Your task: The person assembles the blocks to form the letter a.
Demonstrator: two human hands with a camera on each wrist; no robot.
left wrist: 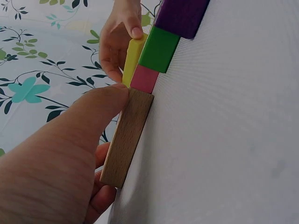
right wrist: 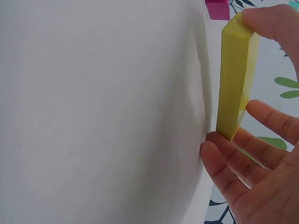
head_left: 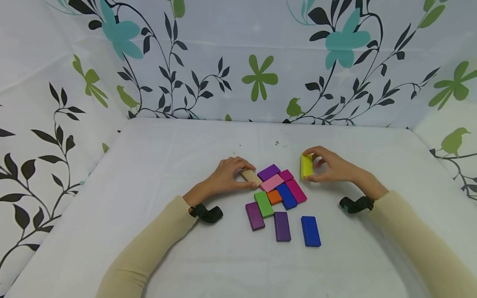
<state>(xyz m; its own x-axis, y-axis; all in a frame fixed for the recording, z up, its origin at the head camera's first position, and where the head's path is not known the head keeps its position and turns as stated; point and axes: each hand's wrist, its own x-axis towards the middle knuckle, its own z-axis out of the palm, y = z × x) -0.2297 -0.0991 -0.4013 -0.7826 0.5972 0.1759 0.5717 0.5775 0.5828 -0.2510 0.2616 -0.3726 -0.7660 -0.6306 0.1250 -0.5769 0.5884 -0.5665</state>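
Note:
My left hand (head_left: 228, 176) pinches a plain wooden block (head_left: 251, 177) between thumb and fingers, its end right at the pink block (head_left: 272, 182). In the left wrist view the wooden block (left wrist: 127, 137) lies low along the white cloth. To the right, my right hand (head_left: 331, 166) grips a yellow block (head_left: 307, 166) by its two ends, tilted. The right wrist view shows the thumb on one end of the yellow block (right wrist: 233, 79) and fingers at the other. A purple block (head_left: 268, 172) and magenta blocks (head_left: 296, 190) lie between the hands.
Nearer me in the cluster are a blue block (head_left: 286, 196), an orange one (head_left: 274, 197), a green one (head_left: 263, 204) and a purple one (head_left: 255, 216). Another purple block (head_left: 282, 227) and a blue block (head_left: 311, 231) lie apart. A patterned curtain (head_left: 208, 54) stands behind the table.

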